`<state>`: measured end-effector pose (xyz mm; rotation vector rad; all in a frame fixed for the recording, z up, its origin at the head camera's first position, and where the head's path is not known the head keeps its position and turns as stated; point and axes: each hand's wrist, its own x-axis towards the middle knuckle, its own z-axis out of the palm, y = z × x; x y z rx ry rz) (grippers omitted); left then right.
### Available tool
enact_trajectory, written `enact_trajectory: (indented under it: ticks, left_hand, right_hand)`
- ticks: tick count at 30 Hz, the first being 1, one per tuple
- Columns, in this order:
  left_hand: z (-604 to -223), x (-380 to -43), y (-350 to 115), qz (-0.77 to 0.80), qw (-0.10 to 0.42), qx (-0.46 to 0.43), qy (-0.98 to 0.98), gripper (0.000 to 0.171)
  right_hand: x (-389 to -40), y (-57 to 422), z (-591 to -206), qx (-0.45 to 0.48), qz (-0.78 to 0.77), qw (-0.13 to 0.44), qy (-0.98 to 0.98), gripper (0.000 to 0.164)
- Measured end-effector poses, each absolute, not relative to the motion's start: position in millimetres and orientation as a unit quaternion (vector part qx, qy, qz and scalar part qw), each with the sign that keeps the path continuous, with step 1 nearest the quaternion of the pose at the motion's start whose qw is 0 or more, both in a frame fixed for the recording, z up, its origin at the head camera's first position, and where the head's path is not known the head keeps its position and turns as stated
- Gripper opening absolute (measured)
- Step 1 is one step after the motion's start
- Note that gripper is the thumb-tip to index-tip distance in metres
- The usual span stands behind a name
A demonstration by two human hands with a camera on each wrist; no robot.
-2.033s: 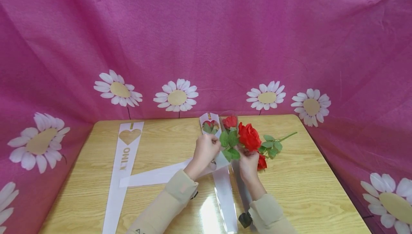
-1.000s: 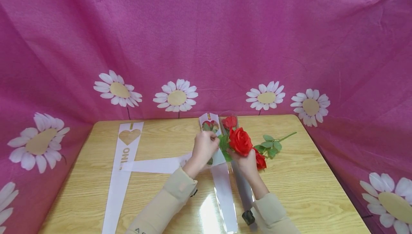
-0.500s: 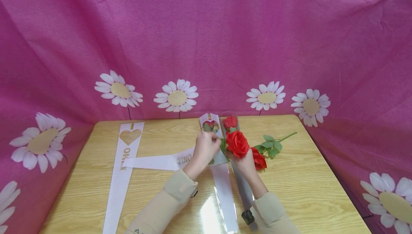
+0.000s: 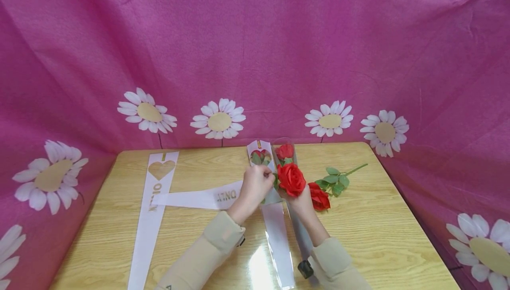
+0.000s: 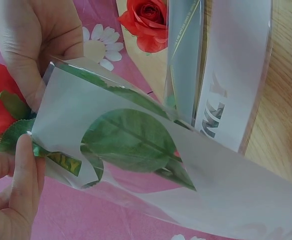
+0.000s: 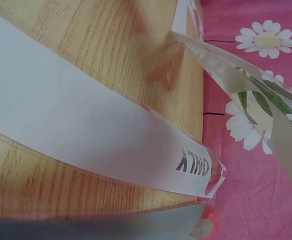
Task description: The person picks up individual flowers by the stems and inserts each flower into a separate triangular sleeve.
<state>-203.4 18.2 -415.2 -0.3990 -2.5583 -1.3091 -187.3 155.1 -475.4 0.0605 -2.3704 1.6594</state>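
In the head view, my left hand (image 4: 255, 188) pinches the mouth of a white, partly clear flower sleeve (image 4: 191, 199) marked ONLY. My right hand (image 4: 303, 203) holds a red artificial rose (image 4: 291, 179) just below its bloom; its grip on the stem is hidden. Up close in the left wrist view, the rose's green leaves (image 5: 131, 140) show through the sleeve's heart-shaped window, and the bloom stays outside the mouth. The left fingertips (image 5: 23, 155) touch a leaf at the sleeve's edge there. The sleeve slants across the right wrist view.
Two sleeves with roses inside, one white (image 4: 279, 245) and one grey (image 4: 300, 232), lie under the hands. A flat white sleeve (image 4: 143, 237) lies at the left. Another red rose (image 4: 318, 197) lies right of my right hand. A pink daisy-print curtain (image 4: 255, 59) surrounds the wooden table (image 4: 382, 237).
My right hand has brought the rose left and slightly down, its leaves going into the sleeve. The sleeve's narrow end has swung upward at the left. My left hand has barely moved.
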Motion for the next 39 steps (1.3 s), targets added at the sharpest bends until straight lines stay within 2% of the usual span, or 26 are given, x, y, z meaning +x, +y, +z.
enact_trajectory:
  ticks: [12, 19, 23, 29, 35, 39]
  left_hand:
    - [-417, -202, 18, -0.443, 0.124, -0.139, -0.877, 0.012]
    - [-412, -202, 16, -0.458, 0.133, -0.146, -0.867, 0.012]
    - [-408, -202, 13, -0.496, 0.119, -0.144, -0.848, 0.013]
    - [-402, -206, 9, -0.59, 0.068, -0.113, -0.796, 0.013]
    - [-390, -208, 2, -0.635, 0.057, -0.099, -0.764, 0.015]
    - [-384, -208, -2, -0.648, 0.056, -0.088, -0.755, 0.014]
  right_hand:
    - [-187, 151, -478, 0.02, 0.582, 0.124, -0.803, 0.049]
    - [-189, 155, -472, 0.036, 0.588, 0.091, -0.803, 0.051]
    - [-192, 160, -459, 0.062, 0.541, 0.083, -0.834, 0.049]
    - [-195, 164, -439, 0.077, 0.458, 0.119, -0.877, 0.036]
    - [-197, 162, -417, 0.084, 0.4, 0.163, -0.898, 0.023]
    - [-201, 162, -403, 0.097, 0.386, 0.197, -0.896, 0.024]
